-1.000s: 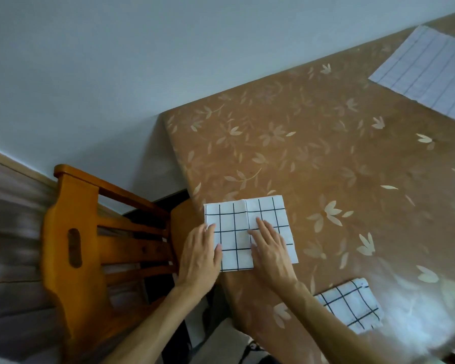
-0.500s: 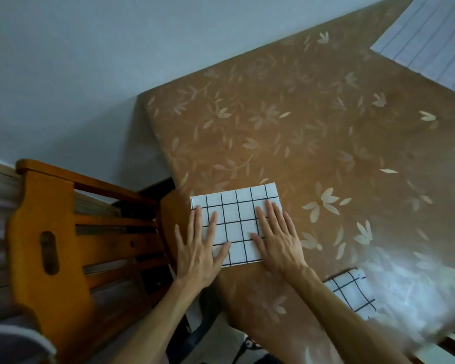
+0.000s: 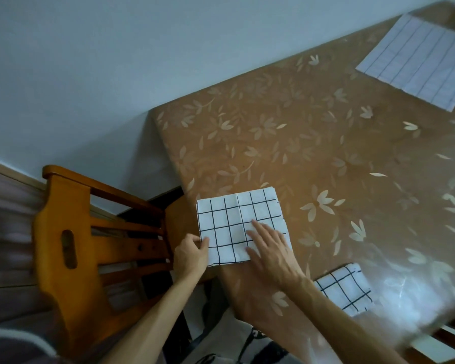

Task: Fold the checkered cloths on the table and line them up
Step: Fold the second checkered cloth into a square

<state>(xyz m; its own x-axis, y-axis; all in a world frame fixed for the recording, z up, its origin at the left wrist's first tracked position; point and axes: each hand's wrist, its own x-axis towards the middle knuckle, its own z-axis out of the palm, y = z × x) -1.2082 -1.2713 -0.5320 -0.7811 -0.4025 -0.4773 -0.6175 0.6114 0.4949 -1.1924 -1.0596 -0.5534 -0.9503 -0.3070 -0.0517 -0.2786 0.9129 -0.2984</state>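
Task cloth: folded, lying at the table's near-left corner.
Left grip: pinches the cloth's left edge near its lower corner.
Right grip: fingers straight, pressed flat on the cloth.
Procedure: we anchor with the right palm (layers slip easily), carry the left edge across, match edges, then crease.

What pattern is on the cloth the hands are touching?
The cloth is white with a black grid, seen best in the head view.
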